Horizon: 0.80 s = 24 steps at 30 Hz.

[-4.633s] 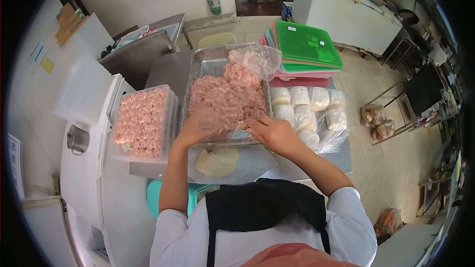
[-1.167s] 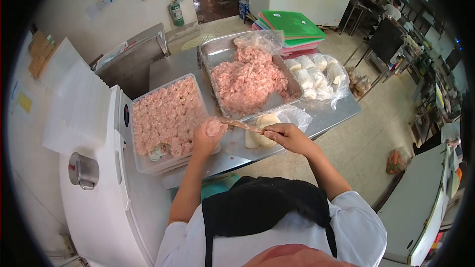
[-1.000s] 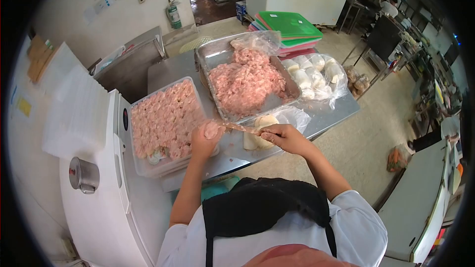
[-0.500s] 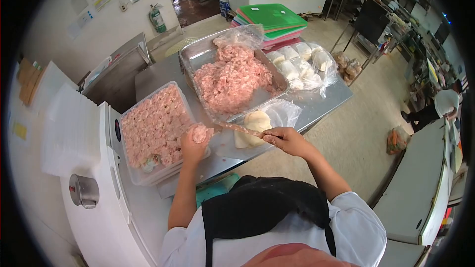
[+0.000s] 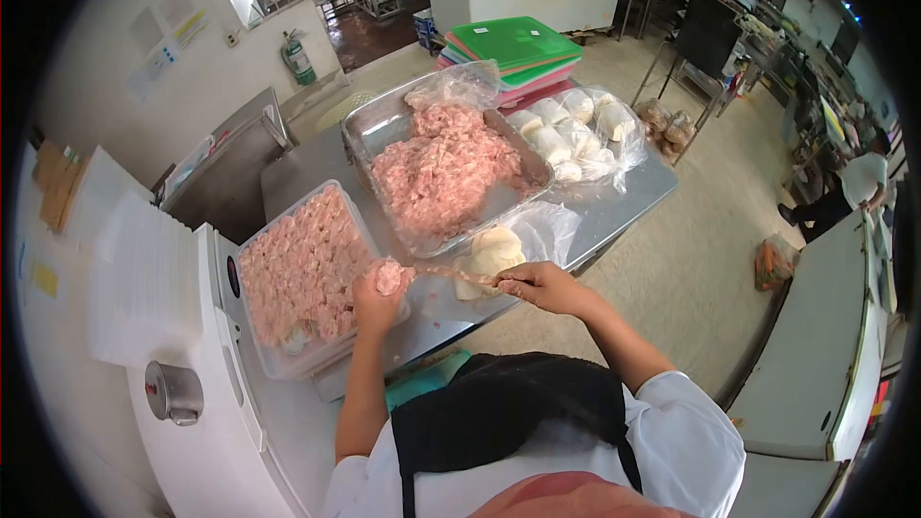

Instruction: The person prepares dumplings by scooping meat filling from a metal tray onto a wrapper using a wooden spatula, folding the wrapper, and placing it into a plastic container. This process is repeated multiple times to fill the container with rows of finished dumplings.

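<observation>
Cupped in my left hand (image 5: 376,299) is a small portion of pink minced meat (image 5: 390,277). My right hand (image 5: 539,286) grips the handle end of a meat-smeared spatula (image 5: 451,272), whose other end reaches the meat in my left hand. A big mound of mince (image 5: 443,173) fills much of the metal tray (image 5: 422,247) in front of my hands. To the left, a plastic tub (image 5: 278,371) holds rows of small meat-filled pieces (image 5: 305,269). Pale dough (image 5: 496,251) lies under a plastic sheet just beyond the spatula.
Bagged white dough rolls (image 5: 579,129) and stacked coloured lids (image 5: 523,41) stand at the table's far side. A metal mug (image 5: 175,391) is on the white surface at left. Two other people (image 5: 859,182) are farther off at right, beside white freezers.
The view has shifted slightly. The spatula's end has come closer to the meat in my left hand, and my right hand has moved a little left and down.
</observation>
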Each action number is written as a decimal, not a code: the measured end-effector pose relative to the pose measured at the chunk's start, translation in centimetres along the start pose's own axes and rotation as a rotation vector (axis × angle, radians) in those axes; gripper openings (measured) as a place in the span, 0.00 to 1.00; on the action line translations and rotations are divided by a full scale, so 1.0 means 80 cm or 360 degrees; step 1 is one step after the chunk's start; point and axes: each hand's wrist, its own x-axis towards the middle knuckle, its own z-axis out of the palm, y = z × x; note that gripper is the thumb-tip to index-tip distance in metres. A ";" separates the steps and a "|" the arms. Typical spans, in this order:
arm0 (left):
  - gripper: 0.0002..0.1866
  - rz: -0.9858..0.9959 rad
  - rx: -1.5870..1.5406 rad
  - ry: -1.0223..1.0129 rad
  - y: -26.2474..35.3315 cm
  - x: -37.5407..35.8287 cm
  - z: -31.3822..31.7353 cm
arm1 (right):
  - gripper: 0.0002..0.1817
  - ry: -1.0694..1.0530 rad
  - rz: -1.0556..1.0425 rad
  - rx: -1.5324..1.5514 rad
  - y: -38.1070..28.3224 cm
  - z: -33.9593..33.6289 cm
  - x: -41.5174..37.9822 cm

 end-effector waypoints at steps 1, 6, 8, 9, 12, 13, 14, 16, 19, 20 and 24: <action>0.19 0.0031 -0.0076 -0.0024 0.002 0.001 -0.001 | 0.15 0.0004 -0.0013 0.0007 0.000 0.002 0.001; 0.22 0.0116 -0.0584 -0.0045 0.035 0.012 -0.013 | 0.15 -0.0039 0.0036 -0.0043 -0.020 -0.005 0.009; 0.23 0.0078 -0.0603 -0.0176 0.041 0.014 -0.023 | 0.16 -0.0032 -0.0013 -0.0013 -0.013 -0.003 0.013; 0.23 0.0062 -0.0614 -0.0246 0.043 0.014 -0.026 | 0.16 -0.0025 -0.0036 0.0004 -0.012 -0.002 0.014; 0.24 0.0154 -0.0642 -0.0367 0.044 0.016 -0.031 | 0.15 -0.0036 -0.0192 -0.0028 -0.021 0.000 0.018; 0.23 0.0175 -0.0662 -0.0396 0.039 0.017 -0.030 | 0.15 -0.0044 -0.0227 -0.0091 -0.026 -0.001 0.018; 0.23 0.0195 -0.0679 -0.0425 0.032 0.016 -0.029 | 0.15 -0.0055 -0.0262 -0.0153 -0.032 -0.001 0.019; 0.21 0.0213 -0.0766 -0.0410 0.027 0.014 -0.025 | 0.14 -0.0081 -0.0315 -0.0244 -0.044 0.001 0.020; 0.21 0.0292 -0.0727 -0.0521 0.018 0.016 -0.027 | 0.13 -0.0049 -0.0415 -0.0438 -0.052 -0.002 0.020; 0.21 0.0313 -0.0660 -0.0543 0.017 0.016 -0.029 | 0.13 -0.0045 -0.0443 -0.0507 -0.057 -0.009 0.021; 0.21 0.0206 -0.0532 -0.0684 0.051 0.027 -0.051 | 0.12 -0.0030 -0.0462 -0.0642 -0.080 -0.054 0.021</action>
